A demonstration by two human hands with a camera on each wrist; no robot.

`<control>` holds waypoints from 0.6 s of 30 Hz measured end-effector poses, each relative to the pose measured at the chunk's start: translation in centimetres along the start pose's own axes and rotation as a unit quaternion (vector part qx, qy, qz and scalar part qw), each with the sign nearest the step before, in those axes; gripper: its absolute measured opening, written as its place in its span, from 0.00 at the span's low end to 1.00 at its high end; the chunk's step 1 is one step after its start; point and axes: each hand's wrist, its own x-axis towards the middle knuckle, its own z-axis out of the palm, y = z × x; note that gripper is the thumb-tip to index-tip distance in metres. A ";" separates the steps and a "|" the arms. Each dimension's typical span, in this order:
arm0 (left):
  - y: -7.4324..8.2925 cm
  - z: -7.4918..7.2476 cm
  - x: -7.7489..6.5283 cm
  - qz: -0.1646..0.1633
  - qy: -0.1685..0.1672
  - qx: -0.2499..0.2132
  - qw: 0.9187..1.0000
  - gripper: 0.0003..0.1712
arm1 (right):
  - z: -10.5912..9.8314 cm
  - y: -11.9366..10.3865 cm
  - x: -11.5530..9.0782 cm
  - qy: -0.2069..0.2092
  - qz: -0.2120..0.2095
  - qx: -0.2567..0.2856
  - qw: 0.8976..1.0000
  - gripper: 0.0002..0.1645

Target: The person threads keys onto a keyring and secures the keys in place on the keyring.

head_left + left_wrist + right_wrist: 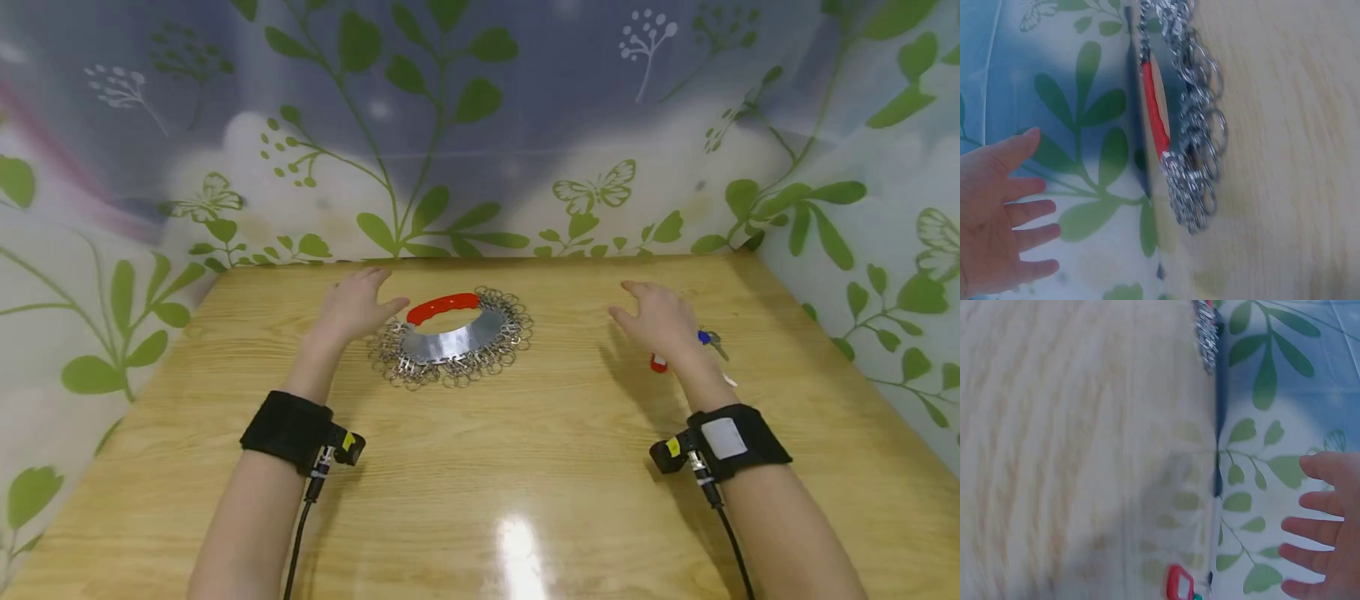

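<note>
A curved metal key holder (453,341) with a red grip (444,307) and many small rings round its outer edge lies on the table, left of the middle. My left hand (354,307) hovers at its left end, fingers extended and holding nothing. The left wrist view shows that palm with its fingers spread, apart from the ringed holder (1200,119). Over on the right, my right hand (660,318) is raised above the table with empty, extended fingers. Partly hidden beneath it are a red key tag (658,363) and a key with a blue tag (705,337).
A small white piece (730,380) lies beside my right forearm. The wooden table (480,450) ends at a leaf-patterned curtain (480,183) at the back and sides. Black wrist straps (288,429) carry cameras, and their cables run back along my arms.
</note>
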 end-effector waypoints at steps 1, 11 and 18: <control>0.3 -0.1 0.1 0.007 0.001 -0.002 1.000 0.39 | -0.2 0.3 -0.1 -0.005 0.003 0.007 1.000 0.37; 2.5 0.4 1.1 0.053 0.009 -0.044 0.998 0.19 | -1.3 4.3 -0.8 -0.026 0.026 0.039 0.999 0.32; 5.0 1.0 1.9 0.105 0.011 -0.059 0.993 0.12 | -1.8 6.1 -1.6 -0.027 0.032 0.047 0.998 0.26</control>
